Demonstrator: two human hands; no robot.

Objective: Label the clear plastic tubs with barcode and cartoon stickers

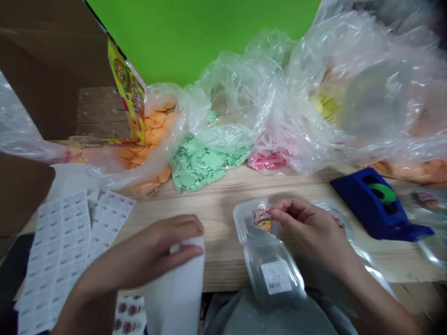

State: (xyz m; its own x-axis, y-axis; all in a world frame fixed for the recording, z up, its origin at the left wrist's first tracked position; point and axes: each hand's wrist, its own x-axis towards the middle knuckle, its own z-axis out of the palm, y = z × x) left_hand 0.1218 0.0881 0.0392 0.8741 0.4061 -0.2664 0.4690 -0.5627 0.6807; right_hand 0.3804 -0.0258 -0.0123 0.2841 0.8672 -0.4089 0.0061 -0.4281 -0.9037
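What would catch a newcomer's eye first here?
Plastic bags of orange pieces and mint-green pieces stand out first, heaped along the back of the wooden table before a vivid green backdrop. In front, the right hand pinches a colourful sticker above a clear plastic tray, while the left hand grips a white paper strip. A blue tape dispenser sits to the right.

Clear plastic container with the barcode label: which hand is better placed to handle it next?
Right, likely: the right hand touches the colourful sticker on the clear plastic container, while the left hand grips white paper further off.
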